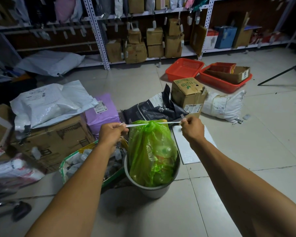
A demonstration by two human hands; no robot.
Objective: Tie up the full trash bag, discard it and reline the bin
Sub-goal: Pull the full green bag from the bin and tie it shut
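Behind green trash bag (151, 151), box (188, 94) — "Fruits" inverted, hands pulling drawstring (169, 123)

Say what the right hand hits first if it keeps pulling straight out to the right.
Probably nothing: the right hand pulls the white string rightward above bare floor tiles; the white sack seems farther back.

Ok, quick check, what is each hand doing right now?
Left hand: closed on one end of the white drawstring, pulling it outward from the green trash bag.
Right hand: closed on the other end, pulling the opposite way.
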